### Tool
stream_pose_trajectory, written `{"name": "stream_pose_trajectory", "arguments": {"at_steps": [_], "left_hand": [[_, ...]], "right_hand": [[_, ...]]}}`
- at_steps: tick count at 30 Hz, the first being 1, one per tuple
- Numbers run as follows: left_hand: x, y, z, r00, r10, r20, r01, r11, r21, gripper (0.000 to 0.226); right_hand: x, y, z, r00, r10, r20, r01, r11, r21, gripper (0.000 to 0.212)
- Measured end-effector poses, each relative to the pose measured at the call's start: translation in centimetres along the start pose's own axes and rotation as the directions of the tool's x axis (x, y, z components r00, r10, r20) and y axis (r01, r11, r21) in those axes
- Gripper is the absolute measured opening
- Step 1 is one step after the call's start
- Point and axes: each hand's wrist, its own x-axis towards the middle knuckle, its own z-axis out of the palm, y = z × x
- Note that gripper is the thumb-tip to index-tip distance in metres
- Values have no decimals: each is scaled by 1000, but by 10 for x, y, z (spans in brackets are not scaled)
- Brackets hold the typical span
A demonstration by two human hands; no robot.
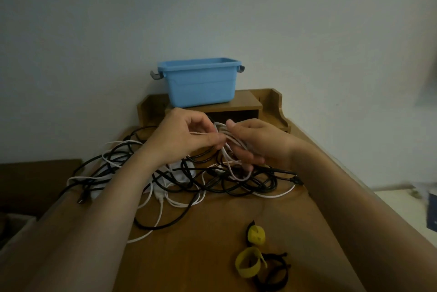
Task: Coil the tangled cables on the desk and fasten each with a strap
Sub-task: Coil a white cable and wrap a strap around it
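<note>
A tangle of black and white cables [189, 180] lies across the middle of the wooden desk [208, 232]. Above it, both hands work on a thin white cable [228, 149]. My right hand [255, 142] holds several loops of this cable, fingers curled round them. My left hand [186, 135] pinches a strand of the same cable between thumb and fingers, close to the right hand. The cable's lower loop hangs down to the tangle. Two yellow straps [249, 265] and black straps [274, 272] lie on the desk at the near right.
A blue plastic bin [201, 83] stands on a small wooden shelf unit [238, 104] at the back of the desk against the wall. The desk's right edge drops to a pale floor. A dark piece of furniture stands low at the left.
</note>
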Motion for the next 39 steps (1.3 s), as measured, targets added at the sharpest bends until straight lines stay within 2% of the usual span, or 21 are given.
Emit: {"name": "stream_pose_trajectory", "arguments": {"at_steps": [3,5,8,10,13,15,16,18,19,21,23,25,27,29,31,33,35,37,39], "left_hand": [[1,-5,2,996,-19,-92,19,1000,-1,31],[2,-8,3,990,-29,-137,26,999,-26,27],[4,-14,6,963,-88,-256,46,986,-163,18],[4,-17,9,940,-133,-314,64,973,-221,16],[4,-23,12,944,-165,-285,102,969,-224,16],[5,-30,12,948,-187,-258,131,967,-220,14],[5,-33,13,948,-197,-251,145,967,-212,13],[4,-39,12,940,-224,-256,181,966,-184,14],[4,-42,13,938,-235,-256,201,968,-154,14],[3,-46,14,936,-235,-263,227,972,-63,10],[1,-50,13,930,-237,-282,256,966,32,4],[0,-53,12,928,-248,-280,292,948,127,3],[-2,-55,10,930,-266,-252,310,938,153,4],[-3,-55,8,932,-268,-244,305,943,129,5],[-3,-53,8,939,-253,-234,284,953,106,6],[-4,-49,9,951,-219,-218,248,962,114,7],[-4,-44,12,966,-170,-194,212,953,218,10],[-5,-37,14,975,-180,-132,219,890,401,12],[-4,-29,13,972,-231,-39,211,788,579,14]], "right_hand": [[-2,-1,-3,994,-4,105,3,1000,11,40],[-2,-1,-6,989,-7,150,4,1000,19,33],[-2,4,-11,984,-24,175,6,995,97,29],[-1,6,-13,983,-34,182,-2,982,191,29],[2,9,-17,973,-107,202,15,912,410,28],[3,8,-20,972,-181,149,70,831,552,30],[2,7,-23,976,-206,73,120,783,611,33],[2,1,-26,966,-188,-176,257,658,708,37],[2,0,-27,935,-133,-330,345,565,749,39],[3,1,-32,810,39,-585,528,384,757,41],[5,5,-39,671,209,-711,653,286,701,42],[3,10,-45,550,332,-766,725,267,636,38],[-3,14,-53,449,408,-795,762,290,579,33],[-9,15,-62,367,451,-813,783,321,532,29],[-15,17,-71,318,473,-822,796,337,502,26],[-18,19,-75,334,458,-824,789,343,510,23],[-17,20,-75,411,411,-814,751,353,558,22],[-12,21,-73,511,336,-792,690,389,610,26],[-9,19,-69,580,233,-781,592,538,600,29]]}}
